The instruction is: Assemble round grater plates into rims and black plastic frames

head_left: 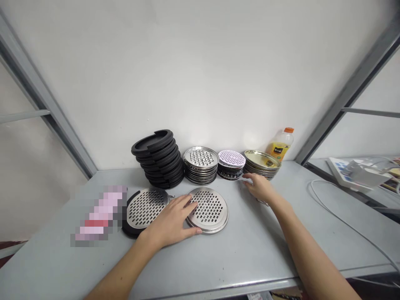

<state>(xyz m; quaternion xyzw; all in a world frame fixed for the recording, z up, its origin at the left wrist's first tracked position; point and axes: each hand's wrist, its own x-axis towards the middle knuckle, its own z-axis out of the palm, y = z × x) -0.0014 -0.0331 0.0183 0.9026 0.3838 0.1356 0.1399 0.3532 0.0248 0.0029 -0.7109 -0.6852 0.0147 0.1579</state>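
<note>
My left hand [175,218] lies with its fingers spread at the left edge of a round metal grater plate [208,210], fingertips and thumb touching its rim. To its left, a second slotted grater plate [146,208] sits in a black ring base [133,231], partly covered by that hand. My right hand [258,185] reaches over the table with fingers extended, just right of a short stack of dark discs topped by a pale lilac perforated disc [231,158]. Nothing shows in its grasp. A small shiny edge [263,203] peeks out beneath this hand; its kind is hidden.
Along the wall stand a leaning stack of black rings [159,162], a stack of metal graters [201,164], a pile of shallow metal lids [262,160] and an orange-capped bottle [283,143]. A pixelated pink item [101,214] lies left. A white cable [343,221] crosses the right side.
</note>
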